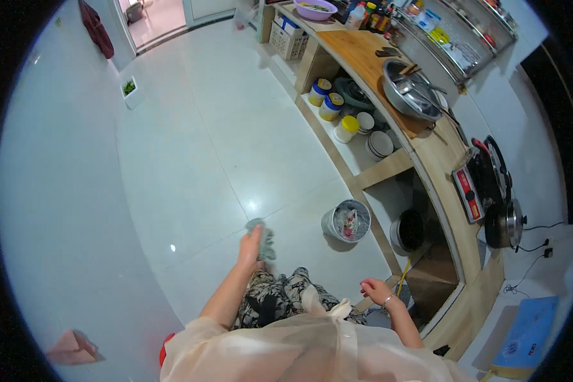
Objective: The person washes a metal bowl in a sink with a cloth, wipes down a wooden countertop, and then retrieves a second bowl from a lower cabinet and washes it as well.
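Observation:
My left hand (250, 248) grips a crumpled grey-green cloth (266, 241), held low in front of my legs with the tiled floor behind it. The cloth looks slightly blurred. My right hand (376, 291) is at my other side, its fingers loosely curled and nothing seen in them. It is near the lower shelf of the wooden counter (482, 281). A grey waste bin (332, 224) with a plastic liner and some rubbish inside stands on the floor, ahead of that hand.
Along the right, the counter carries a steel basin (394, 93), a cutting board (348, 45), a gas stove (468, 193) and a pot (499, 227). Jars (332, 107) and bowls (379, 144) fill the open shelf. White floor tiles (172, 157) reach a doorway (155, 21).

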`<state>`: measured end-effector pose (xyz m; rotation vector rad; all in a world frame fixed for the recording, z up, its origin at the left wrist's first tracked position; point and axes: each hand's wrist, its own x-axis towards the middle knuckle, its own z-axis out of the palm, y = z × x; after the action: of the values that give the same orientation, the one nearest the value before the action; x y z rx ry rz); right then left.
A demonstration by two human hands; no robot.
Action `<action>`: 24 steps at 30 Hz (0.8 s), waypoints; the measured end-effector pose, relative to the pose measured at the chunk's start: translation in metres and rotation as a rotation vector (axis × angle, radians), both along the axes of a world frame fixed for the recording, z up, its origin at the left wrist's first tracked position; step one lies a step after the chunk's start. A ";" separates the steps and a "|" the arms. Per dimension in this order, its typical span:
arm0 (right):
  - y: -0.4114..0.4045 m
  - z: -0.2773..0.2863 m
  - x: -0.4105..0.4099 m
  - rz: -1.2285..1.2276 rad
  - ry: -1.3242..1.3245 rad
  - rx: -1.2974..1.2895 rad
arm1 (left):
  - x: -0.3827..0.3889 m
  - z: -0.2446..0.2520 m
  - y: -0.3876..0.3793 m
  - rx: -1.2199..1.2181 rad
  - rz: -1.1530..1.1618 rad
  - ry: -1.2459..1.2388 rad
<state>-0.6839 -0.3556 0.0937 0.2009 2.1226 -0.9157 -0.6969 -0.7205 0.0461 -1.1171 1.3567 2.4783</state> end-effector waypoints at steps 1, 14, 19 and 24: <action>-0.015 -0.009 -0.011 0.099 -0.029 -0.001 | 0.003 -0.013 -0.022 0.002 0.080 -0.022; -0.060 -0.062 -0.094 -0.007 -0.181 0.109 | -0.068 -0.022 -0.139 0.057 0.305 -0.108; -0.021 -0.073 -0.130 -0.115 -0.380 0.297 | -0.146 -0.003 -0.124 0.001 0.210 -0.068; -0.039 -0.090 -0.224 -0.218 -0.363 0.329 | -0.200 0.006 -0.150 -0.145 0.056 0.154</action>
<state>-0.9084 -0.3951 0.0034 0.7222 1.9181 -0.5876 -0.8970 -0.8701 0.0516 -1.0221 1.5908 2.5892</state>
